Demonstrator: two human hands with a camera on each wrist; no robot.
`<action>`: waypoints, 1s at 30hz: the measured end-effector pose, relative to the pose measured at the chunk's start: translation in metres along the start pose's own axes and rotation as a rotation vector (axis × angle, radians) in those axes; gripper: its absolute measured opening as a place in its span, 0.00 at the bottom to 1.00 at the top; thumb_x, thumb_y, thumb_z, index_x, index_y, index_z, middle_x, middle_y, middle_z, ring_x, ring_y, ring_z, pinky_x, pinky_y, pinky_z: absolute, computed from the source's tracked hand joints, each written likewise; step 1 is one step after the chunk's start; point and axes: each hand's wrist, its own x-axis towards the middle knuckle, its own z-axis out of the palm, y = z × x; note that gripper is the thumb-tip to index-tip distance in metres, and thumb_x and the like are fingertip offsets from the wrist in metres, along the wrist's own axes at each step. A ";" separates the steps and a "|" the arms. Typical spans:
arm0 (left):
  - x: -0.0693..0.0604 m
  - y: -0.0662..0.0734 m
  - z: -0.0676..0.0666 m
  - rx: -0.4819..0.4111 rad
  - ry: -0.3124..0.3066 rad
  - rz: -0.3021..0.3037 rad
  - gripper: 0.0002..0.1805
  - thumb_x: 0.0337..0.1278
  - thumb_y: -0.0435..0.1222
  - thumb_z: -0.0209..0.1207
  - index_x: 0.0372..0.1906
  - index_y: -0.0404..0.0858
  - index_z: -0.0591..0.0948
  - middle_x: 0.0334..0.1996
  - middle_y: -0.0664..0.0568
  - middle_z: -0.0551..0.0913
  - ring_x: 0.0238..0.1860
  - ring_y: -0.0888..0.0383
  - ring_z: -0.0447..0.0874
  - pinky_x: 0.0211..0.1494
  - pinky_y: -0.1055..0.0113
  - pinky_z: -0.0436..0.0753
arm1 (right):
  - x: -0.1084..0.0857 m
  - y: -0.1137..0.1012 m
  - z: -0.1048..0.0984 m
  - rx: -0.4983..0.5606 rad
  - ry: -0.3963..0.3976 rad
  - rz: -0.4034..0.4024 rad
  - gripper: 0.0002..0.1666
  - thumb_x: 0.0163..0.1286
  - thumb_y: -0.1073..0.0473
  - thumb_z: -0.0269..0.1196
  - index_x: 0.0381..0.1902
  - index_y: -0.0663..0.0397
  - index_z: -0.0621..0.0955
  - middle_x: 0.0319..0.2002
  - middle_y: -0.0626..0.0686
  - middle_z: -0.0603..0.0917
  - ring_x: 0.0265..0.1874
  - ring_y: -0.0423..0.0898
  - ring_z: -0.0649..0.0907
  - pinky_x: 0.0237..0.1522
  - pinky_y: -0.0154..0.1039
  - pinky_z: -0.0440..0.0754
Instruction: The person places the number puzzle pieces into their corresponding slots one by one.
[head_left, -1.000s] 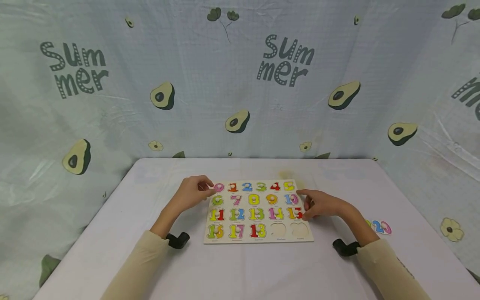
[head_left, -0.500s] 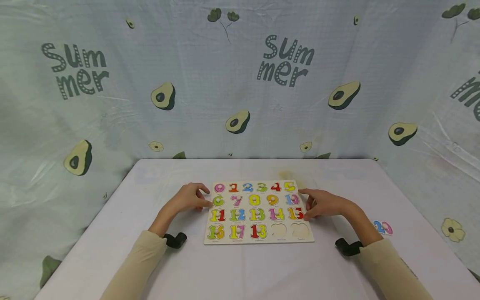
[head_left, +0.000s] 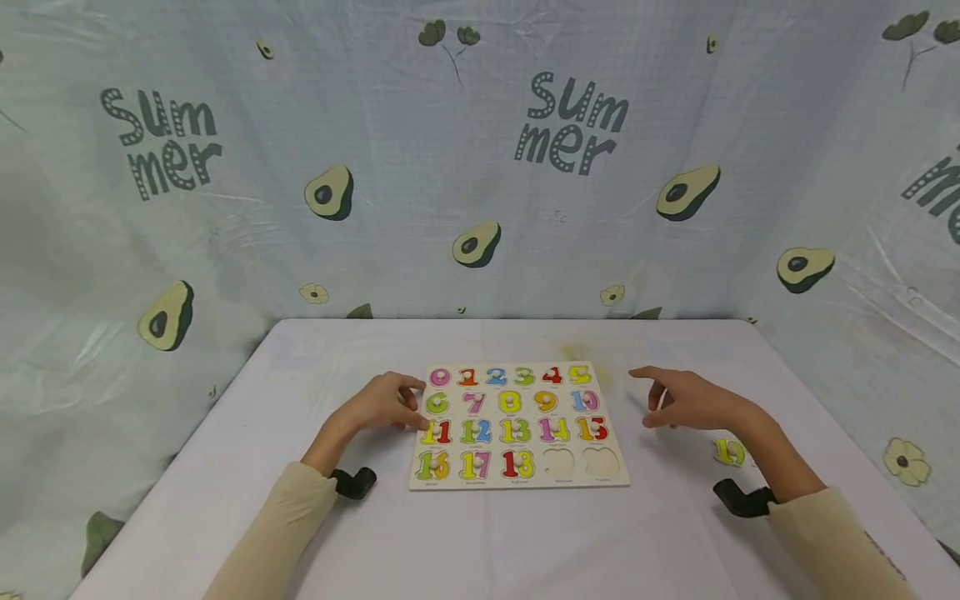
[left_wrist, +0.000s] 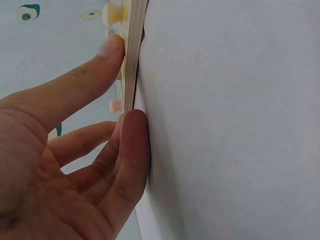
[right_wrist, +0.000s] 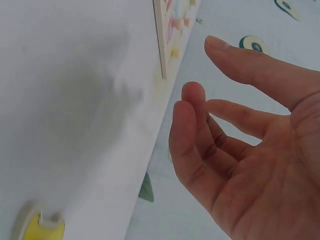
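A wooden number puzzle board [head_left: 558, 463] lies on the table, knobbed pieces 0 to 18 in its slots and two bare recesses at its front right. At its left edge my left hand [head_left: 378, 404] holds the board; in the left wrist view the thumb [left_wrist: 112, 47] lies on the face and the fingers [left_wrist: 132, 140] are against the edge. Apart from the board, to its right, my right hand [head_left: 693, 402] hovers over the table with loosely bent fingers, holding nothing. A yellow 19 piece [head_left: 729, 452] lies below it; the forearm mostly hides whatever lies beside that piece.
The white-covered table [head_left: 480, 542] ends at a hanging backdrop [head_left: 405, 250] printed with avocados. A black wrist mount [head_left: 354, 483] sits on the left wrist, and another black mount [head_left: 742, 498] on the right.
My right hand has let go of the board's right edge and moved right, uncovering the 19 piece while its forearm covers the 20 piece. My left hand has slid down the left edge.
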 end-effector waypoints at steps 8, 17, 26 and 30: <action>-0.002 0.001 0.004 0.019 0.013 -0.010 0.39 0.51 0.35 0.77 0.68 0.30 0.76 0.37 0.47 0.81 0.28 0.57 0.79 0.35 0.67 0.79 | -0.021 0.012 -0.016 -0.034 0.046 -0.035 0.37 0.65 0.58 0.72 0.67 0.64 0.72 0.42 0.55 0.82 0.34 0.43 0.83 0.36 0.37 0.83; 0.005 0.004 0.001 0.047 0.015 -0.015 0.37 0.53 0.35 0.75 0.68 0.31 0.76 0.39 0.46 0.81 0.31 0.57 0.79 0.36 0.67 0.79 | -0.044 0.040 -0.026 -0.068 0.091 -0.048 0.19 0.63 0.58 0.73 0.49 0.59 0.82 0.39 0.51 0.83 0.36 0.41 0.80 0.35 0.33 0.82; 0.008 0.004 0.001 0.045 0.003 -0.007 0.39 0.55 0.33 0.74 0.71 0.31 0.73 0.39 0.47 0.80 0.32 0.57 0.78 0.36 0.68 0.79 | -0.059 0.064 -0.017 -0.062 0.073 -0.009 0.12 0.63 0.58 0.72 0.43 0.53 0.84 0.36 0.46 0.83 0.35 0.36 0.79 0.35 0.34 0.80; 0.008 0.004 0.001 0.045 0.001 -0.006 0.38 0.56 0.33 0.73 0.71 0.31 0.73 0.40 0.47 0.80 0.32 0.57 0.78 0.36 0.68 0.79 | -0.062 0.070 -0.014 -0.070 0.076 0.012 0.11 0.62 0.58 0.72 0.41 0.51 0.84 0.34 0.45 0.83 0.33 0.34 0.78 0.34 0.33 0.79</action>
